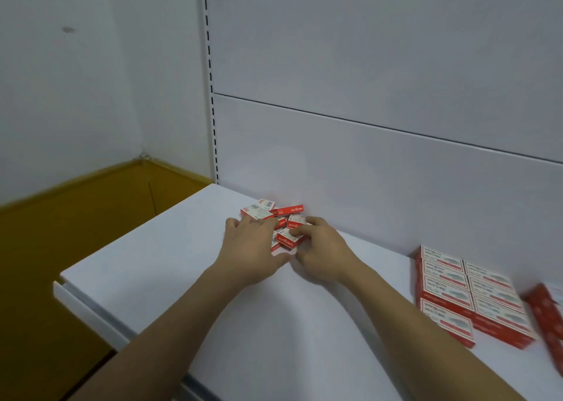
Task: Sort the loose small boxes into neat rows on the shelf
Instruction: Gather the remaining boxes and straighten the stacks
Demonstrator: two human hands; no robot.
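The loose small boxes [288,210] lie in an untidy heap at the rear of the white shelf [182,263], close against the back panel [335,172], some flat, some tilted across one another. Judged from their size and printed card faces, they are light, stiff enough to hold shape under a modest pinch, and liable to slide on the smooth shelf; the safest hold appears to be across the two long edges, one or two boxes at a time. The left hand [253,245] lies over the near left of the heap, fingers bent down on the top boxes and thumb tucked against the front box. The right hand [323,254] has its fingers curled and appears to pinch a box at the heap's right side; the exact contact is partly hidden. Well apart to the right, arranged boxes [457,288] already stand in tidy rows.
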